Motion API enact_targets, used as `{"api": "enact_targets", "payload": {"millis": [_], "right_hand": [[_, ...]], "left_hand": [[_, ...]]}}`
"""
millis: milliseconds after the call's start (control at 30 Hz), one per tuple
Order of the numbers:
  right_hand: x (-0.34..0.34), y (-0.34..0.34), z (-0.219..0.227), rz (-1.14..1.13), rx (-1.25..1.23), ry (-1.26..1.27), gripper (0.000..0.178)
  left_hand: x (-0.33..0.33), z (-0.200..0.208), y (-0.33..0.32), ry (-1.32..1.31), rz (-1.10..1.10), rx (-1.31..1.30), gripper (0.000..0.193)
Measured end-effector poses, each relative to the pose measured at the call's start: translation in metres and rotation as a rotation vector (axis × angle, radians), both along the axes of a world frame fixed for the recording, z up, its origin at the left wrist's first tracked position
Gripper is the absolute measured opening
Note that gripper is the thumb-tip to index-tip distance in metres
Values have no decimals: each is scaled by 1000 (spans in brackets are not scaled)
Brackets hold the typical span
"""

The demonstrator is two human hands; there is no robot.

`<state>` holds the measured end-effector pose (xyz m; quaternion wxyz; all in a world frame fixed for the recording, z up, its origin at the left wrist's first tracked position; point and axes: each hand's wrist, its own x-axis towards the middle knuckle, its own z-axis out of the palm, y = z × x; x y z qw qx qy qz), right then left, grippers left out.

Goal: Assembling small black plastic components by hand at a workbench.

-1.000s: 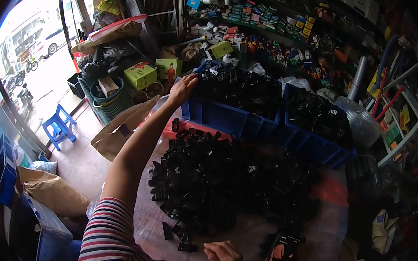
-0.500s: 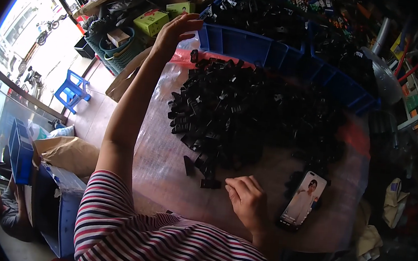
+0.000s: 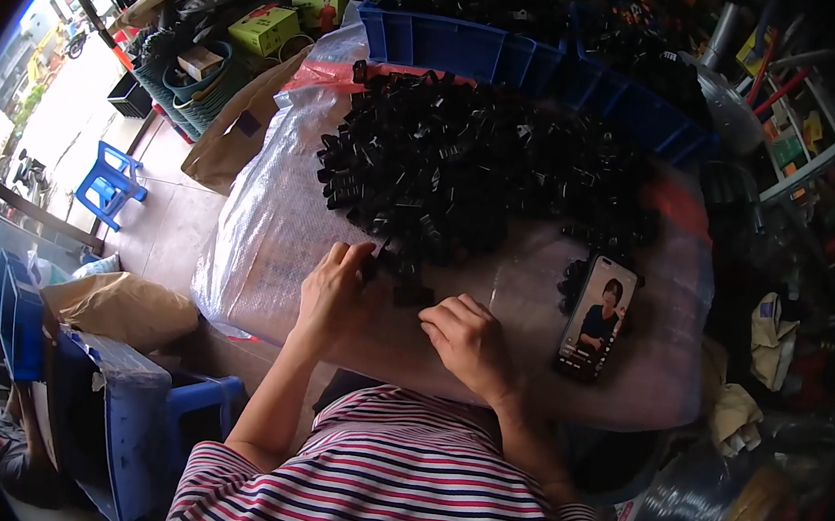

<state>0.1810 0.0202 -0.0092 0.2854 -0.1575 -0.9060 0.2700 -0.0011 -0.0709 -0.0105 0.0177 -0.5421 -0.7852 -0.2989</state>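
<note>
Both hands now together, left hand (image 3: 334,293) back from blue crates (image 3: 478,50)

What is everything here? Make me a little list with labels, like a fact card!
Place: cluttered workshop or shop
Table: covered in clear bubble wrap
Pile: many small black plastic parts heaped on the table
Left hand: at the near edge of the pile, fingers on a black part
Right hand: resting on the wrap beside a few loose black parts
Phone: lying on the table to the right, screen lit
Blue bins: behind the pile, holding more dark parts
Blue stool: on the floor, left
</note>
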Motion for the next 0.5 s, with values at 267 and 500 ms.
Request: {"api": "enact_targets", "payload": {"millis": [267,500], "right_hand": [[24,57,24,-364,22,-22,9],[-19,96,-1,-557,7,-183,13]], "left_hand": [[-40,3,-13,-1555,-421,357,59],[-3,10,-7,-1970,-461,384,64]]}}
